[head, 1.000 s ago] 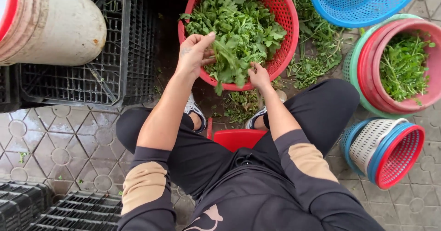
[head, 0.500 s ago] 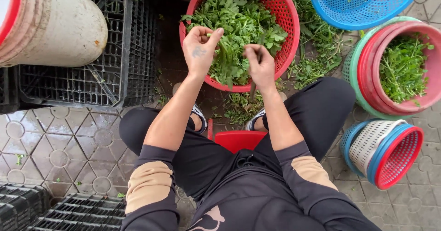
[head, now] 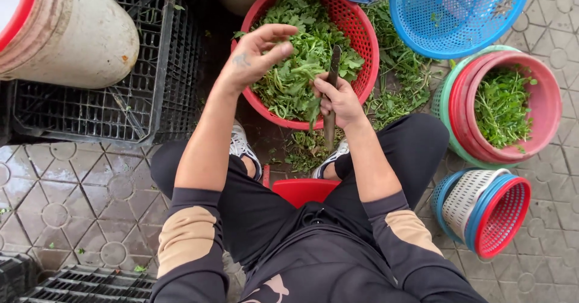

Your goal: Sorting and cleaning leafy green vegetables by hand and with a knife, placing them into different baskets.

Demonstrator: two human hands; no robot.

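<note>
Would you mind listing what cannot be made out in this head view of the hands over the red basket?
- Knife: grip hidden in the right hand.
- Red basket bottom: covered by greens.
- Left hand: palm turned away; contents unclear.
- White barrel: cut off by the left edge.
- Red stool: mostly hidden by legs.

Soft, even daylight falls from above, casting only faint shadows. Colours are bright and saturated, focus is sharp throughout, and the frame edges bend slightly outward.
</note>
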